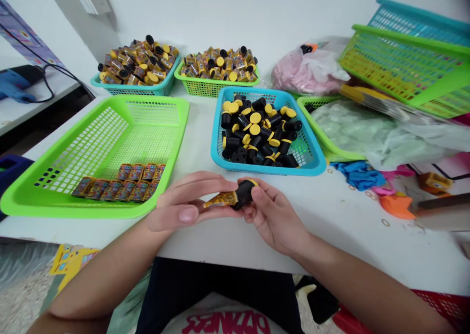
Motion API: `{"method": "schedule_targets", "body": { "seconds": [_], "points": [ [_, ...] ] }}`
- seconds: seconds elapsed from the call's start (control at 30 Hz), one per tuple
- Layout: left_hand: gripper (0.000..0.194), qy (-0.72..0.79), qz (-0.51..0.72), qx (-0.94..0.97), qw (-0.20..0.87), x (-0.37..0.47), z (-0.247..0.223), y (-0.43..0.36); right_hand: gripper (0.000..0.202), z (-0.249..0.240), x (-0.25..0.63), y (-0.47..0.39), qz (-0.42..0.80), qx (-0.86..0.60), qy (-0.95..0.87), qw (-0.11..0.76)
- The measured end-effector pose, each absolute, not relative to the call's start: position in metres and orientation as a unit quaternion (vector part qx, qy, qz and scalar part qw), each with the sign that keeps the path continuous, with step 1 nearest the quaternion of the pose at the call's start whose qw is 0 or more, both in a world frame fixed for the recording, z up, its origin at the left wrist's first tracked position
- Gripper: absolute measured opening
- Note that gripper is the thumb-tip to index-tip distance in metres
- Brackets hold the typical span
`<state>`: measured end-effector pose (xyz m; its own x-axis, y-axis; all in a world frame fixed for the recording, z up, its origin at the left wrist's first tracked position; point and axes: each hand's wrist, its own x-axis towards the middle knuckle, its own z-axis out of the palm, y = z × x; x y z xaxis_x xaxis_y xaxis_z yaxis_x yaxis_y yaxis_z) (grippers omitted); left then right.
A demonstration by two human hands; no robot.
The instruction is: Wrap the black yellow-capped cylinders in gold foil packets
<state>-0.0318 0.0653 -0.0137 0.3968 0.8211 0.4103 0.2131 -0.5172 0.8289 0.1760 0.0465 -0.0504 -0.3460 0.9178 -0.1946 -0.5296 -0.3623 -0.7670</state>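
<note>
Near the table's front edge, my right hand pinches a black cylinder with a yellow cap. My left hand reaches in from the other side, its fingers around a printed yellow wrapper whose end meets the black cylinder. Beyond my hands, a blue basket holds several black cylinders with yellow caps. To the left, a large green basket contains rows of wrapped printed pieces in its near right corner.
Two baskets of wrapped cylinders stand at the back. Stacked baskets and plastic bags lie at the right, with blue and orange scraps nearer. A blue tool with a cable is at the far left.
</note>
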Motion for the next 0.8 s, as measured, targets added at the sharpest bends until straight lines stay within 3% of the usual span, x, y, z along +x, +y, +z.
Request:
{"method": "schedule_targets", "body": {
  "seconds": [0.17,0.33,0.5,0.63,0.73,0.8],
  "points": [
    [0.026,0.289,0.367,0.801,0.375,-0.032,-0.005,0.069,0.038,-0.055,0.173,0.044,0.813,-0.305,-0.267,0.418],
    [0.025,0.275,0.372,0.811,0.358,-0.033,-0.005,0.068,0.036,-0.057,0.174,0.045,0.804,-0.294,-0.282,0.433],
    [0.028,0.185,0.364,0.848,0.337,-0.045,-0.016,0.081,0.036,-0.055,0.178,0.044,0.702,-0.310,-0.420,0.485],
    [0.024,0.137,0.408,0.866,0.255,-0.035,-0.033,0.091,0.032,-0.048,0.181,0.044,0.604,-0.330,-0.508,0.518],
    [0.071,0.104,0.509,0.830,0.206,-0.017,-0.049,0.091,0.029,-0.045,0.186,0.048,0.575,-0.329,-0.529,0.531],
    [0.087,0.114,0.525,0.815,0.217,-0.008,-0.055,0.089,0.027,-0.045,0.190,0.053,0.570,-0.332,-0.532,0.531]
  ]
}}
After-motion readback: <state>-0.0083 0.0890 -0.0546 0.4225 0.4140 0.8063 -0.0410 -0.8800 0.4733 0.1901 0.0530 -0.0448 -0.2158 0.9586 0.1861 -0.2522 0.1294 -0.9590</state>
